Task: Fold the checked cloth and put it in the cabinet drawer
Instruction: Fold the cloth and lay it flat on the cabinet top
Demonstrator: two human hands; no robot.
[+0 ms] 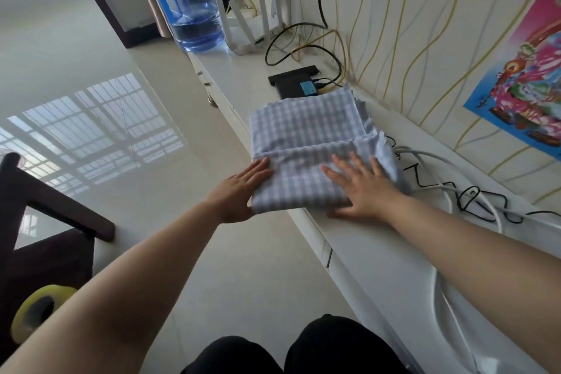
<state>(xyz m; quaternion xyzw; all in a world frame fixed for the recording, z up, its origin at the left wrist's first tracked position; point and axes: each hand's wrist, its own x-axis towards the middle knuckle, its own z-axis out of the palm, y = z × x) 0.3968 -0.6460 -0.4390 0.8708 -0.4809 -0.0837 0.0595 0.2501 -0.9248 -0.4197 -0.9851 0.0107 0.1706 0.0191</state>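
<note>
The checked cloth (309,143), pale blue and white, lies folded into a thick rectangle on top of the low white cabinet (358,240), its near corner hanging slightly over the front edge. My left hand (243,188) presses flat against the cloth's left side at the cabinet edge, thumb under the corner. My right hand (361,188) rests palm down on the near fold, fingers spread. Neither hand grips the cloth. The cabinet's drawer fronts (328,255) below the top edge look closed.
A black box (296,83) with cables sits just behind the cloth. White and black cords (467,194) lie to its right. A water jug (188,0) and a white router (258,21) stand at the far end. A dark wooden chair (39,222) holding a tape roll (36,310) is at left.
</note>
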